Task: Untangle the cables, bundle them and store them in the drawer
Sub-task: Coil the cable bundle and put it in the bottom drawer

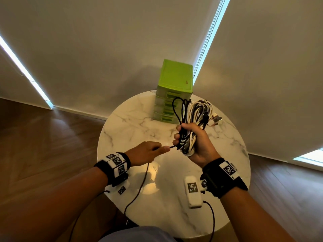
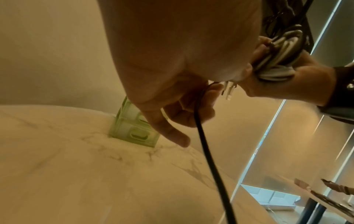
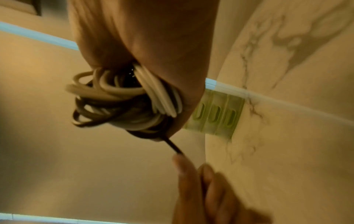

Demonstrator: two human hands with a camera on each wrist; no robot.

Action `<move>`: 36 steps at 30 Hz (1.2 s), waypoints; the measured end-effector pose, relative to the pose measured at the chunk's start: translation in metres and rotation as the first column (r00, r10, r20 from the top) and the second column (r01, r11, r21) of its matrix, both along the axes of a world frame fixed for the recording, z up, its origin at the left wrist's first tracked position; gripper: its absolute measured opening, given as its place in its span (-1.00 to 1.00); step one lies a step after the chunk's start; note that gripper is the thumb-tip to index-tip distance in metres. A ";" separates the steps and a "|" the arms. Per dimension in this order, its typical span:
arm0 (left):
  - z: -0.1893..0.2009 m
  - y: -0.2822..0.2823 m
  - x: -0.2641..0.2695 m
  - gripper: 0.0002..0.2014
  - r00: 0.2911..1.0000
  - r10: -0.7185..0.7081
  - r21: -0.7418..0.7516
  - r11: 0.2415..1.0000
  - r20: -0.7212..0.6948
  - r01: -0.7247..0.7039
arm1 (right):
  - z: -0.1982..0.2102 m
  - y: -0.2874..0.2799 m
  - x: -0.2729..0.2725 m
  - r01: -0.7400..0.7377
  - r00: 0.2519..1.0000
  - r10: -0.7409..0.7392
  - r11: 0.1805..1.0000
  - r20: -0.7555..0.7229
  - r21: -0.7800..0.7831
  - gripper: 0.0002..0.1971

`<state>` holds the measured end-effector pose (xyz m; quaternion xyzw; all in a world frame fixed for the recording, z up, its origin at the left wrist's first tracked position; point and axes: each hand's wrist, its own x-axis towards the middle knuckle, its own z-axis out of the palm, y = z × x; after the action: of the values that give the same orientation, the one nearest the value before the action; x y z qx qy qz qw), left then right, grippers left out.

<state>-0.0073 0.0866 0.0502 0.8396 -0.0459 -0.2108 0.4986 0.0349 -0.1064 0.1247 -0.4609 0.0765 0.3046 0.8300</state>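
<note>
Marble table [image 1: 132, 130], green drawer unit [image 1: 175, 79] behind hands: right hand [image 1: 195, 142] gripping cable bundle [image 1: 192, 119], left hand [image 1: 146, 152] pinching black cable [image 1: 139, 187].

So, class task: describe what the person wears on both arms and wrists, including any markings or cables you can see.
Both forearms are bare, with no sleeves. The left hand has a black wrist strap carrying white blocks printed with black square code markers. The right hand has a wider black wrist band with a similar white marker block and a small lens unit on its inner side. Thin black leads trail from under both wrists.
</note>
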 end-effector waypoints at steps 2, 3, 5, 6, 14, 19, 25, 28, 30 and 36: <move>0.007 0.009 0.005 -0.32 0.999 -0.010 0.060 0.998 0.039 0.007 | 0.001 -0.008 0.001 -0.019 0.998 0.026 0.992 0.055 -0.128 -0.89; 0.010 0.013 0.007 -0.33 0.998 -0.027 0.110 0.994 0.060 0.021 | 0.002 -0.012 0.001 -0.027 0.995 0.046 0.979 0.088 -0.202 -0.90; 0.016 0.023 0.012 -0.33 0.994 -0.061 0.226 0.973 0.094 0.038 | 0.003 -0.019 0.001 -0.036 0.989 0.078 0.953 0.127 -0.300 -0.93; 0.017 0.029 0.014 -0.32 0.992 -0.067 0.271 0.962 0.106 0.036 | 0.003 -0.023 0.002 -0.039 0.987 0.088 0.945 0.135 -0.325 -0.94; 0.029 0.022 0.023 -0.61 0.884 0.250 -0.060 0.967 0.396 -0.247 | 0.000 -0.032 0.004 -0.058 0.984 0.123 0.904 0.129 -0.424 -0.95; 0.052 -0.025 0.028 -0.91 0.897 0.441 -0.539 0.763 0.032 -0.356 | -0.006 -0.012 -0.010 -0.080 0.975 0.158 0.905 0.157 -0.417 -0.95; 0.063 -0.058 0.035 -0.87 0.687 0.623 -0.728 0.263 -0.374 -0.634 | -0.014 0.007 -0.021 0.000 0.962 0.110 0.915 0.249 -0.403 -0.77; 0.062 -0.064 0.039 -0.83 0.644 0.606 -0.735 0.139 -0.467 -0.664 | -0.015 0.010 -0.021 0.020 0.938 0.136 0.898 0.319 -0.440 -0.75; 0.060 -0.063 0.042 -0.76 0.622 0.596 -0.720 0.103 -0.508 -0.686 | -0.014 0.006 -0.019 -0.004 0.916 0.207 0.863 0.345 -0.505 -0.79; 0.065 -0.065 0.043 -0.44 0.671 0.626 -0.660 0.314 -0.397 -0.683 | -0.020 -0.001 -0.012 0.012 0.882 0.298 0.761 0.366 -0.649 -0.84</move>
<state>0.0356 0.0215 0.1147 0.4798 0.2296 0.0219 0.8465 0.0231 -0.1069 0.1051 -0.7751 -0.0550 0.2106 0.5932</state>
